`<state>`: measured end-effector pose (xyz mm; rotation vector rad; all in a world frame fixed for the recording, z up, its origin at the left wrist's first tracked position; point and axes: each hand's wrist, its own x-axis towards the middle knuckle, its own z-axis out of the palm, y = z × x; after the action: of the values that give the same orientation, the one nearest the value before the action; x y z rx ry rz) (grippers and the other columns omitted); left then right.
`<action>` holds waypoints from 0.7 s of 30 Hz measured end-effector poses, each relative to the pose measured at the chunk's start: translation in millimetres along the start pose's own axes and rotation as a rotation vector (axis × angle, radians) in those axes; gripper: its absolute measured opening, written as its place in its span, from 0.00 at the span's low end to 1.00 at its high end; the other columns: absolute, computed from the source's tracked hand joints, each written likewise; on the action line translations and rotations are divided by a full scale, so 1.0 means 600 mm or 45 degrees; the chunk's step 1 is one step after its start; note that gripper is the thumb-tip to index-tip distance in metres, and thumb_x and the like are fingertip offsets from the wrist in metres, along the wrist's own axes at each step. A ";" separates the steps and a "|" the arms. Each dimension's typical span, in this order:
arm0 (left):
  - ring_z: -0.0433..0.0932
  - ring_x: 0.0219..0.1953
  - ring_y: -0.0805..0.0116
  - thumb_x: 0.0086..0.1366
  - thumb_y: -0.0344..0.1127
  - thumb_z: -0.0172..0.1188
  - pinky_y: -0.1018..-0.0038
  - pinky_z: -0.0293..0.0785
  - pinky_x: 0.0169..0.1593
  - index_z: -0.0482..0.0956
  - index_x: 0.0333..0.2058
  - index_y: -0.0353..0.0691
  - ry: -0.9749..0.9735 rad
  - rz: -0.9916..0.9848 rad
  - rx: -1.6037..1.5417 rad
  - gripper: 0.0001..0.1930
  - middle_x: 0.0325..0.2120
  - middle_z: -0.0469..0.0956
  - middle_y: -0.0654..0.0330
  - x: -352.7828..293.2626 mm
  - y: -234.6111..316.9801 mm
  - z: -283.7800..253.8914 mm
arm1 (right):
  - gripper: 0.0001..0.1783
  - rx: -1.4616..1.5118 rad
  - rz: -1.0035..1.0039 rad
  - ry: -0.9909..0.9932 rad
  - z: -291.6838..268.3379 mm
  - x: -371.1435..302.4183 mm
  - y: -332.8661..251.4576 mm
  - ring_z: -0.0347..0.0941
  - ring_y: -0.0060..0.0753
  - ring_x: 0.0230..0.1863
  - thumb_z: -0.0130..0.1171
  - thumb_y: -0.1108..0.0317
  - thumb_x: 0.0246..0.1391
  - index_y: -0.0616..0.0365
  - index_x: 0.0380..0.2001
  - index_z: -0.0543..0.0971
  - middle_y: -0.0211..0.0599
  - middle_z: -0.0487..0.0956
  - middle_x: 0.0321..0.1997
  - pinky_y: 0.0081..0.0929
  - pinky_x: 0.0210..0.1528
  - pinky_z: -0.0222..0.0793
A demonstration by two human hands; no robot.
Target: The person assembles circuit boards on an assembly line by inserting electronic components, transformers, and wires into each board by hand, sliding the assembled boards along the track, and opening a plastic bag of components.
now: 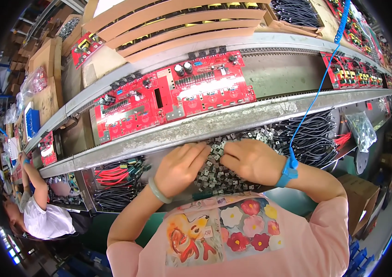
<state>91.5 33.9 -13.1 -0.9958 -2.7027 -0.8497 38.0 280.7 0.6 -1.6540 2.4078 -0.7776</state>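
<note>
Small parts [213,171], metal tabs with thin legs, lie heaped beside a scuffed metal rail [168,134]. At the heap, the left hand [181,167] is narrow, fingers bent; the right hand [255,161] curls in opposite; whether either grips a part, I cannot tell. The rail edges their room just beyond; limp black cables [313,141] bound it at right. Across the rail lie glossy red boards [210,94], smooth green bed [281,76] beside them.

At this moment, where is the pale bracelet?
In the head view, left of centre, the pale bracelet is around the wrist of the person's left hand, to the lower left of the loose components.
</note>
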 end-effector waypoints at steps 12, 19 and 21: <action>0.77 0.42 0.62 0.54 0.30 0.59 0.68 0.77 0.42 0.82 0.40 0.37 -0.058 -0.166 0.166 0.13 0.34 0.73 0.60 -0.014 0.017 0.033 | 0.09 0.217 0.120 0.192 -0.028 0.040 0.007 0.76 0.46 0.39 0.65 0.77 0.48 0.59 0.34 0.79 0.38 0.79 0.36 0.35 0.39 0.74; 0.78 0.39 0.60 0.54 0.27 0.59 0.68 0.78 0.39 0.82 0.42 0.37 0.046 -0.186 0.082 0.15 0.37 0.73 0.58 -0.018 0.018 0.036 | 0.08 0.089 0.166 0.481 -0.029 0.114 0.060 0.77 0.44 0.33 0.66 0.79 0.49 0.57 0.32 0.79 0.38 0.80 0.30 0.38 0.38 0.70; 0.80 0.37 0.57 0.56 0.21 0.61 0.68 0.80 0.39 0.81 0.45 0.34 0.080 -0.282 -0.196 0.16 0.40 0.71 0.54 -0.018 0.022 0.030 | 0.10 -0.083 0.131 0.526 -0.023 0.127 0.074 0.77 0.39 0.32 0.68 0.78 0.47 0.53 0.32 0.80 0.33 0.80 0.29 0.36 0.42 0.65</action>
<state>109.2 45.9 -25.6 -0.6899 -2.7635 -1.1230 -34.4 228.9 5.6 -1.4962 2.7901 -1.1289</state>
